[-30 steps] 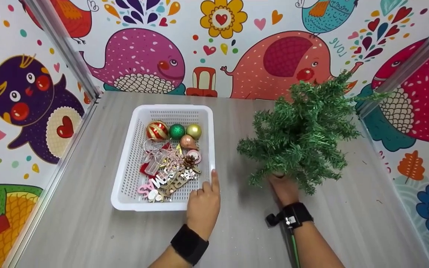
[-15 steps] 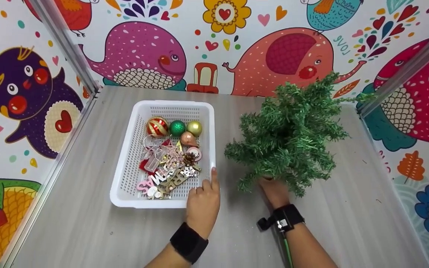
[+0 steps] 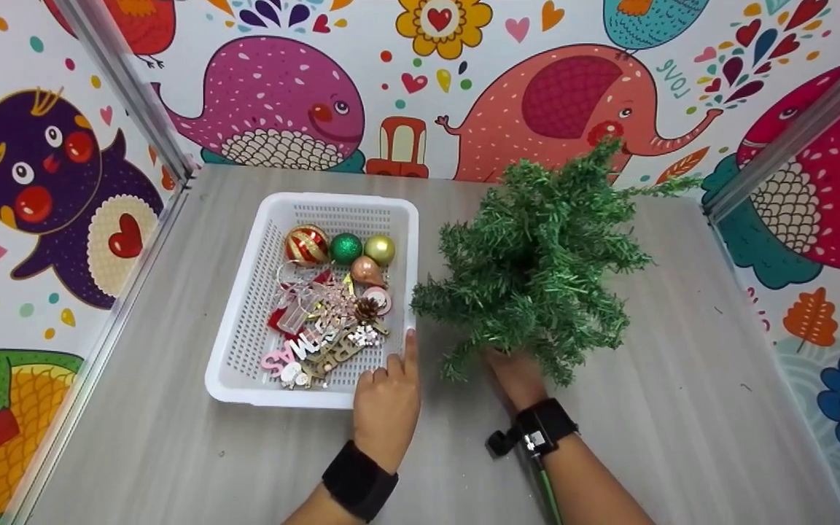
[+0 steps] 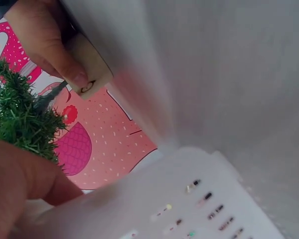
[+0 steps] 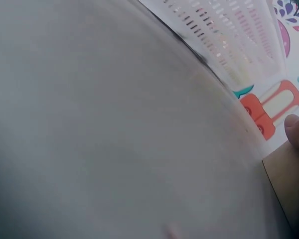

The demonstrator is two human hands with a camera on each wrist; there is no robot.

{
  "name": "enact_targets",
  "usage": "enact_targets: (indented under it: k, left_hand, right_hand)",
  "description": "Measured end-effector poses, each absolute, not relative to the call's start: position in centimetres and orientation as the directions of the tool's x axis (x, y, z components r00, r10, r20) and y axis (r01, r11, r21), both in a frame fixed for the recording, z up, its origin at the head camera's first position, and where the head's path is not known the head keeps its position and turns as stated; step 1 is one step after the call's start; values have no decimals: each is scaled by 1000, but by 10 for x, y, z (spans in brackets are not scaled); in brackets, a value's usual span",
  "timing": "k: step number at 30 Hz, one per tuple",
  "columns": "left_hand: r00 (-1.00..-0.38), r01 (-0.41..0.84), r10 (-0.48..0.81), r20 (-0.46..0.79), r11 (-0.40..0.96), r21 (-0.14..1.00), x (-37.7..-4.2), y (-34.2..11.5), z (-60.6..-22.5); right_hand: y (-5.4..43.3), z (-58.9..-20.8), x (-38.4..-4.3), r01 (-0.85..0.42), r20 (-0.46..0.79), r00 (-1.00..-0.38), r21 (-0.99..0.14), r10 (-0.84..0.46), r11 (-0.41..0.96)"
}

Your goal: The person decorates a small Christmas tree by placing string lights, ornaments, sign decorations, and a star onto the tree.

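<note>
A small artificial Christmas tree [image 3: 529, 270] stands upright to the right of a white perforated plastic basket [image 3: 413, 240]. Under its branches my right hand [image 3: 515, 379] grips the tree's pale wooden base [image 4: 97, 67], thumb on its top in the left wrist view. My left hand [image 3: 387, 408] holds the basket's right wall, index finger stretched along the rim and the other fingers bent inside. In the basket lie a striped red-gold bauble [image 3: 307, 244], a green bauble [image 3: 345, 249], a gold bauble [image 3: 380, 250], a pinecone [image 3: 367, 310] and wooden letter ornaments [image 3: 340, 357].
The grey tabletop [image 3: 682, 408] runs back to walls printed with cartoon animals. Metal frame posts [image 3: 135, 95] stand at the corners. The tree's left branches reach close to the basket's right rim.
My right hand has moved the tree leftward, towards the basket. My left hand keeps its hold on the basket, which stays about where it was. The head view has shifted slightly.
</note>
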State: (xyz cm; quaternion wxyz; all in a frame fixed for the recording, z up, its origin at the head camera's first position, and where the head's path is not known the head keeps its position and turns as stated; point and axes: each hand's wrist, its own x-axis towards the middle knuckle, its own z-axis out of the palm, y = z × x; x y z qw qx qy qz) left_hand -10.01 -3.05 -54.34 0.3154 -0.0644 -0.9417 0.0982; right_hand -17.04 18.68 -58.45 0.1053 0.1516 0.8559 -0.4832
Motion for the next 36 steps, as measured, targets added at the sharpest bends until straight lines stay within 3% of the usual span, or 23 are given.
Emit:
enact_targets:
  k: [10,19,25,31,36]
  left_hand:
    - [-794,47,162,585,977,-208,-98,-41,-543]
    - [-779,32,140,612,982,-184,-101,-48,-546]
    - [-802,40,136,582,984,-174,-101,-49,-540]
    - [-861,86,91,500,996,-33,-99,-50,-522]
    - [-880,110,30,474,984,142,-114,-74,-478]
  right_hand:
    - [175,-584,-162,359,-373,-924,-781,80,511]
    - [174,-584,-162,330,-341,-935,-743,95,582]
    - [174,-582,-164,335,-345,-933,-731,102,594]
    - [175,-581,-163,321,-343,-936,-738,81,594]
    - [174,-584,-162,298,-325,-943,-749,64,592]
